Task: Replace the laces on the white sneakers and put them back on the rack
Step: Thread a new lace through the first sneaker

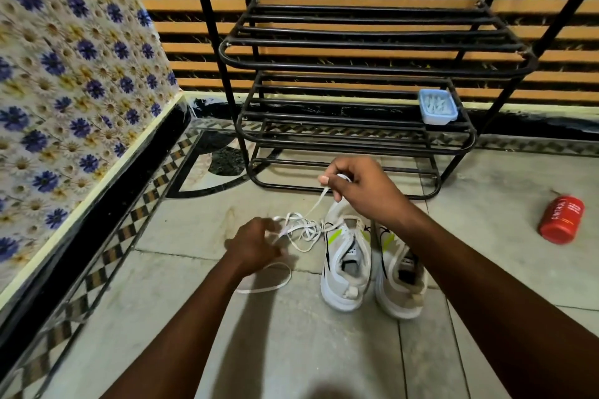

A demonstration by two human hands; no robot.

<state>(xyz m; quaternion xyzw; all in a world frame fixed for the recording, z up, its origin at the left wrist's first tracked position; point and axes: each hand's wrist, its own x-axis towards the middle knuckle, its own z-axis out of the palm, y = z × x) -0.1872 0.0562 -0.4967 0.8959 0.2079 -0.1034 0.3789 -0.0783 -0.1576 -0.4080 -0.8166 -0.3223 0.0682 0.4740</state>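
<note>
Two white sneakers stand side by side on the tiled floor, toes toward the rack: the left sneaker (pixel 346 266) and the right sneaker (pixel 400 282). A white lace (pixel 303 230) lies tangled beside the left shoe and runs up to both hands. My right hand (pixel 359 186) pinches one part of the lace above the left shoe's toe. Left of the shoes, my left hand (pixel 256 243) grips another part of the lace; it looks blurred. The black metal rack (pixel 356 136) stands just behind, with no shoes on its shelves.
A small blue plastic box (pixel 437 111) sits on the rack's lower shelf at the right. A red can (pixel 562 219) lies on the floor to the right. A flower-patterned tiled wall (pixel 64 91) runs along the left side.
</note>
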